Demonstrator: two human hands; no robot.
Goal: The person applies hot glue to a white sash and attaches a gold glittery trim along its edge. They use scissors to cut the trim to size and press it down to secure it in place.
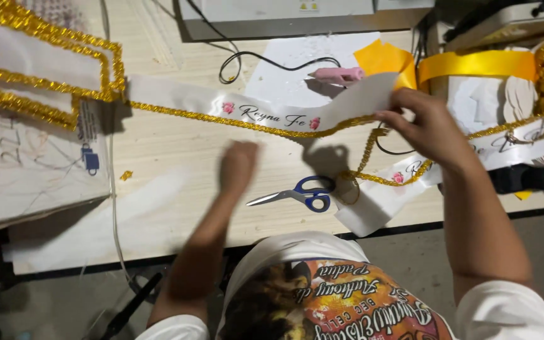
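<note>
One white sash (247,112) with gold trim runs lengthwise from upper left to centre right across the bench (171,151). Right hand (426,129) pinches its right end; left hand (237,165) is blurred, so I cannot tell its grip.

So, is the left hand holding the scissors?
No, the left hand is blurred above the table, apart from the scissors, which lie flat on the table.
</note>
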